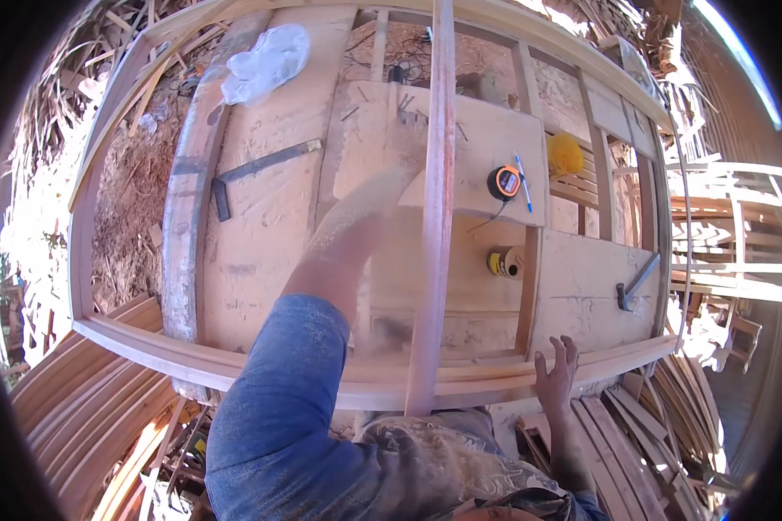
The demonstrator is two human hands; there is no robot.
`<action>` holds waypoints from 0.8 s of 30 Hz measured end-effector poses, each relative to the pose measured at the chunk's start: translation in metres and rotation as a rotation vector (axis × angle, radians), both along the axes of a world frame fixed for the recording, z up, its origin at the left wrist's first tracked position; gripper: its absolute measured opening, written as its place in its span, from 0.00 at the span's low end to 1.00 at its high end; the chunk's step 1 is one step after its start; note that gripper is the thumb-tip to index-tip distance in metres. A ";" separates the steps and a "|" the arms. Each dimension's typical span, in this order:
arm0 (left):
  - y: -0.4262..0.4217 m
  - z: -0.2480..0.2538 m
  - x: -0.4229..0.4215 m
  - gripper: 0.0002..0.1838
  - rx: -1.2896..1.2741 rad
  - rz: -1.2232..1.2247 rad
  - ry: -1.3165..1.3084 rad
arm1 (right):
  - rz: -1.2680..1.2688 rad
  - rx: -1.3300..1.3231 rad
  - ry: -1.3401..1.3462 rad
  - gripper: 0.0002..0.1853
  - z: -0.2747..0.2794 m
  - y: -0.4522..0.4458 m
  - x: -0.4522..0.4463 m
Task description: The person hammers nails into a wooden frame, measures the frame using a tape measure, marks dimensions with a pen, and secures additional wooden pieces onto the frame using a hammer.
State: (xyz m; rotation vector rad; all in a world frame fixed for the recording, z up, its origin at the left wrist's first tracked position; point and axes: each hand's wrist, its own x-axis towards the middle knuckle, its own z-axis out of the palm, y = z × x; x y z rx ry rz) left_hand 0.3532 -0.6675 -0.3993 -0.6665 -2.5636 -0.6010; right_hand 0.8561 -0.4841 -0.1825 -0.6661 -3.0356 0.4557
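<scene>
My left arm in a blue sleeve stretches forward over a wooden frame (204, 365). My left hand (401, 154) is blurred, its fingers unclear, near several loose nails (407, 106) on a board (487, 130). A long wooden batten (439, 191) crosses the frame's middle, right beside that hand. My right hand (556, 373) is at the frame's front rail, fingers apart and holding nothing I can see; whether it touches the rail I cannot tell. An orange-and-black tape measure (504, 182) and a blue-and-white pen (524, 184) lie on the board.
A hammer (636, 282) lies on the right panel. Below the tape measure is a yellow-and-black can (504, 260). To the left are a carpenter's square (265, 162) and a clear plastic bag (268, 63); a yellow object (566, 154) is at right. Stacked planks (96, 399) lie outside the frame.
</scene>
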 end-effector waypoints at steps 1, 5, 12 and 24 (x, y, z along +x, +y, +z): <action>0.003 -0.011 -0.005 0.14 -0.027 -0.003 -0.014 | -0.020 0.007 0.011 0.20 -0.002 0.000 0.017; 0.003 0.009 0.001 0.16 -0.116 -0.089 -0.062 | -0.048 0.074 0.068 0.13 -0.007 -0.013 0.036; -0.032 0.100 0.020 0.20 0.001 -0.185 -0.447 | -0.033 0.135 0.152 0.09 -0.003 -0.018 0.024; -0.065 0.039 -0.031 0.12 0.298 -0.017 -0.641 | -0.005 0.128 0.207 0.07 -0.005 -0.015 0.027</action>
